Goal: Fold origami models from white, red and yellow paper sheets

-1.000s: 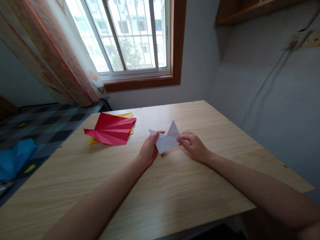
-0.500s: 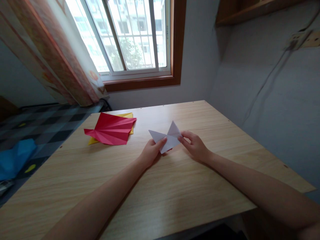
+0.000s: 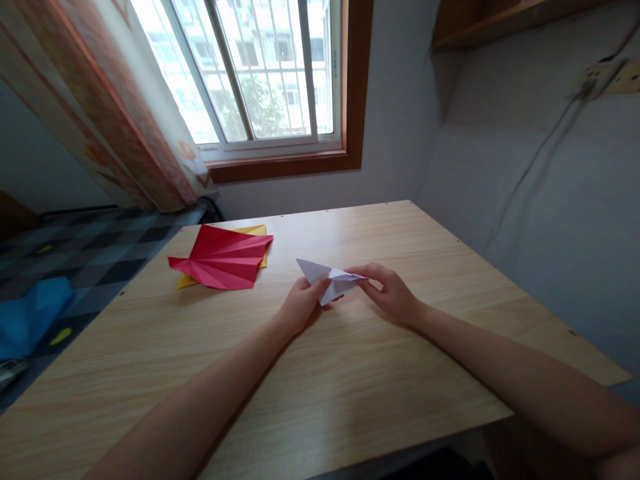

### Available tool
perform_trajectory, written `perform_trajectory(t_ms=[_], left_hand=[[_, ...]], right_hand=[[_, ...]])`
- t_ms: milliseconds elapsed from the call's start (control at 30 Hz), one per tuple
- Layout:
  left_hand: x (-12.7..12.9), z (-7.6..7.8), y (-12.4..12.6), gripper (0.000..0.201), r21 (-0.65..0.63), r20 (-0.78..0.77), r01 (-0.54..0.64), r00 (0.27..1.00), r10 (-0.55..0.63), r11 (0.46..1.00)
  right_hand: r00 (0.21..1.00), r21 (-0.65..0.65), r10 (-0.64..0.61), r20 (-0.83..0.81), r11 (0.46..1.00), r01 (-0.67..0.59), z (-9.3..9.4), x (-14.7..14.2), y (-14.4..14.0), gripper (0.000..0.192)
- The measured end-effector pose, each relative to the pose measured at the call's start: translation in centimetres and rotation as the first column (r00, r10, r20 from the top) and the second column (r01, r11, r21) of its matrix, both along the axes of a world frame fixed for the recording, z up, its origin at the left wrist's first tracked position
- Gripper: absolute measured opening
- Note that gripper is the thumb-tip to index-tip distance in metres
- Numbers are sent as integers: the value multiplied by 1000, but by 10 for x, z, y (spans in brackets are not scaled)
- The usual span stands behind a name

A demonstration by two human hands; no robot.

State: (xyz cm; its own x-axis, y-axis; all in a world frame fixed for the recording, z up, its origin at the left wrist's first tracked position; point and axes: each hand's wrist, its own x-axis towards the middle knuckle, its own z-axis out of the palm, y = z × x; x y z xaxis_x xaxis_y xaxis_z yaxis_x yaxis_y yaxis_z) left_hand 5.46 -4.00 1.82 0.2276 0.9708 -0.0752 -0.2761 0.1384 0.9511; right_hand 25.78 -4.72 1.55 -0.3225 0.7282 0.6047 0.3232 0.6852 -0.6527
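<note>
— Over the middle of the light wooden worktop [image 3: 350, 400], what have you got?

— Your 2 hands hold the folded white paper piece [image 3: 327, 281] just above the surface. Your left hand [image 3: 300, 305] has its grip closed on the near edge; your right hand [image 3: 393, 293] pinches the right tip.

— And to the left?

— Creased red paper [image 3: 223, 260] lies on a yellow sheet [image 3: 253, 231].

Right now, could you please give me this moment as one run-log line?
left hand: holds white folded paper | right hand: pinches its right tip | red folded paper: on table
</note>
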Motion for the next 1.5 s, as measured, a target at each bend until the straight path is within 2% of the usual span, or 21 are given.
perform_trajectory(t_ms=[200,733,1033,1300,1500], left_hand=[[1,2,-1,41,-1,-2,6,1000,-6,1000],[0,0,2,43,-16,1,23,1000,-23,1000],[-1,1,0,35,-1,-42,62,997,-62,998],[-1,2,0,32,26,-34,54,998,-53,998],[-1,-2,0,32,30,-24,70,997,-69,997]], right_hand=[[999,20,23,33,1000,-24,1,2,0,30],[997,109,39,68,993,-46,4,2,0,32],[996,144,33,88,989,-46,3,3,1,34],[994,126,33,106,991,-47,3,3,1,34],[994,66,65,84,995,-71,9,3,-3,34]])
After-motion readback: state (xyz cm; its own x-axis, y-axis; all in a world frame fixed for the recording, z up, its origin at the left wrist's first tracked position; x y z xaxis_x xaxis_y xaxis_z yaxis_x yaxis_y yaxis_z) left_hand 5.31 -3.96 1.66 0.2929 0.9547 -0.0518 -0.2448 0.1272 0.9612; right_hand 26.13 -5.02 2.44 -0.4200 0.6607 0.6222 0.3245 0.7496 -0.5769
